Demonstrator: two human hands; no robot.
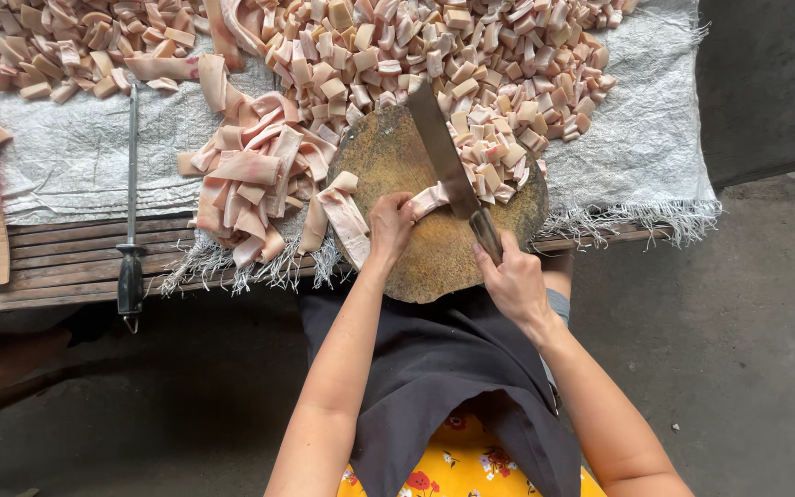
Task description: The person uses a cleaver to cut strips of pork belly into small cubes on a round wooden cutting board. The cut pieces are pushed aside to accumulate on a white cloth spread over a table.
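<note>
Right grip: the right hand is clenched round the handle of a cleaver, whose broad blade slants up and away over the block.
Left grip: the left hand presses down with curled fingers on the near end of a pale pork-skin strip, pinning it flat.
Block: a round, worn chopping block overhangs the near edge of the surface and rests partly on the person's dark apron.
Strip and grip: the strip lies across the block between the two hands, its free end touching the blade's lower edge, the left fingertips just beside the steel.
Doing the cut well: in my judgement the knuckles should stay tucked back from the blade, the strip held taut, and each chop brought down square so that the pieces match.
Uncut stock: a heap of long strips lies just left of the block.
Cut stock: diced pieces are spread beyond it on the white woven sack.
Sharpening steel: a honing rod lies well apart at the left, on the wooden surface.
</note>
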